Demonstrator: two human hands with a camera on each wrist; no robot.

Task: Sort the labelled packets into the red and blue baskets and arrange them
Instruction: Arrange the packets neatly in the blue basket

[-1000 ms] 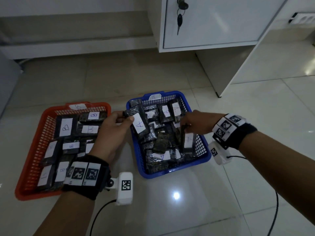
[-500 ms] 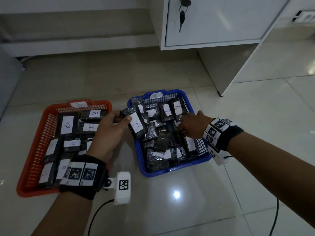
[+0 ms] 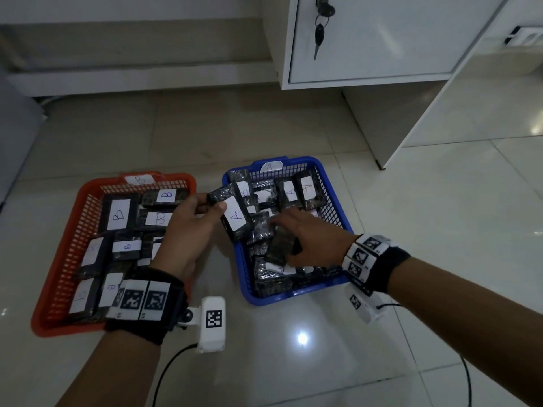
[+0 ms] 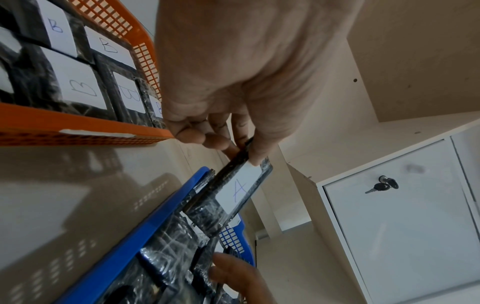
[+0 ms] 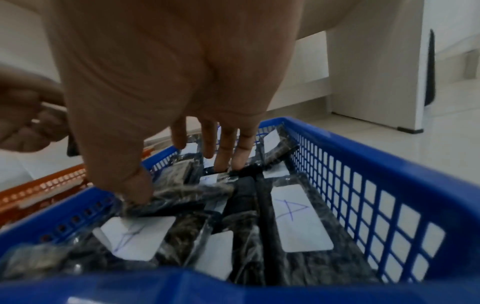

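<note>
The red basket [image 3: 67, 230] [image 4: 78, 123] on the left holds several dark packets labelled B, lying flat. To its right, the blue basket [image 3: 293, 295] [image 5: 389, 164] holds a loose heap of A packets. My left hand [image 3: 188, 230] [image 4: 233, 82] pinches one end of a packet labelled A [image 3: 235, 215] [image 4: 233, 193], held over the blue basket's left rim. My right hand [image 3: 308, 236] [image 5: 168, 82] reaches down into the middle of the blue basket. Its thumb and fingertips grip a dark packet [image 3: 279, 249] [image 5: 187, 195] whose label does not show.
Both baskets sit on a glossy tiled floor. A white cabinet [image 3: 382, 39] with keys in its lock [image 3: 320, 27] stands behind, its side panel [image 3: 379, 127] coming down just beyond the blue basket. Cables trail from both wrist cameras.
My right hand left the packet by the blue basket's right wall and moved left to the middle of the heap. My left hand still holds the A packet in about the same place.
</note>
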